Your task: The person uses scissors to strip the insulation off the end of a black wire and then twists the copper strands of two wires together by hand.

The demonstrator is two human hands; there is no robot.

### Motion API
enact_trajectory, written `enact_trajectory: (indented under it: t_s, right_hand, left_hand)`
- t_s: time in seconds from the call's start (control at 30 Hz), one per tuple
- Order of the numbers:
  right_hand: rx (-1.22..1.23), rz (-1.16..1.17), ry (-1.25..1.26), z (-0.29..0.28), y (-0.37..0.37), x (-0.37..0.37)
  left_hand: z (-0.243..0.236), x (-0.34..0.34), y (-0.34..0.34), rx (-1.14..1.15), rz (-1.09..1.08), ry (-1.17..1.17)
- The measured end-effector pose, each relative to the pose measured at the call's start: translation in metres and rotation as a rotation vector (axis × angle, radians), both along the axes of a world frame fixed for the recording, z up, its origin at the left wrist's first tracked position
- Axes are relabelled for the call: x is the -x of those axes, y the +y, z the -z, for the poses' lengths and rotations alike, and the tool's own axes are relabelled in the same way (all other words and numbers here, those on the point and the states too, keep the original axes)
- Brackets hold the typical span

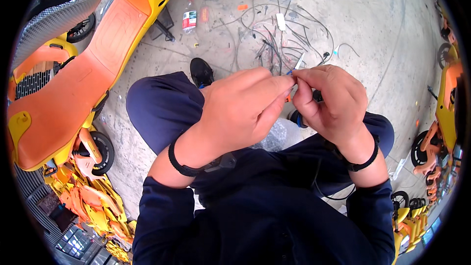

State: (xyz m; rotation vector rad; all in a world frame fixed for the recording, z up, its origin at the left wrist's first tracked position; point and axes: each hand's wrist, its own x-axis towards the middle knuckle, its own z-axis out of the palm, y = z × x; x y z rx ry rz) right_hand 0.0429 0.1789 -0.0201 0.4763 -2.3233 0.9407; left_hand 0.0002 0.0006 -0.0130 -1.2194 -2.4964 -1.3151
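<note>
My left hand [245,100] and my right hand [333,95] meet in front of me, above my knees. Both are closed in a pinch, fingertips nearly touching. Whatever lies between them is too small and too covered to name. Just beyond the fingertips shows a narrow pale, blade-like piece [299,61] with a bit of blue at its lower end; the fingers partly hide it, and I cannot tell whether it is held. A small orange piece [288,99] peeks out below the fingers. On the floor beyond lie loose dark cables [274,49] and a white oblong piece [280,21].
At left stands a large orange and yellow vehicle body [117,34], with a wheel [103,153] near it. A plastic bottle [190,17] lies on the concrete floor. Clear plastic wrap [274,135] sits between my legs. More yellow and orange vehicles [447,108] line the right.
</note>
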Motion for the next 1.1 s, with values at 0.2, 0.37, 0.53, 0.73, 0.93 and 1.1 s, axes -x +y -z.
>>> enact_trajectory:
  t_s: [0.2,0.37,0.53,0.73,0.93,1.1]
  right_hand:
    - [0.158,0.008,-0.152,-0.003,-0.003,-0.004]
    - [0.301,0.048,-0.309,-0.003,-0.005,-0.005]
    - [0.410,0.037,-0.340,-0.001,-0.003,-0.004]
    - [0.527,0.035,-0.401,0.000,-0.004,-0.006]
    - [0.691,0.004,-0.502,-0.006,-0.004,-0.009]
    - [0.802,-0.008,-0.572,-0.011,-0.004,-0.010]
  left_hand:
    - [-0.002,0.000,-0.001,-0.114,0.019,-0.169]
    - [-0.006,-0.001,-0.003,-0.136,0.020,-0.342]
    - [-0.003,-0.001,-0.008,-0.166,0.057,-0.483]
    - [-0.008,0.000,-0.012,-0.221,0.067,-0.695]
    - [-0.011,-0.003,-0.012,-0.360,0.060,-0.944]
    - [-0.014,-0.001,-0.013,-0.397,0.063,-1.013]
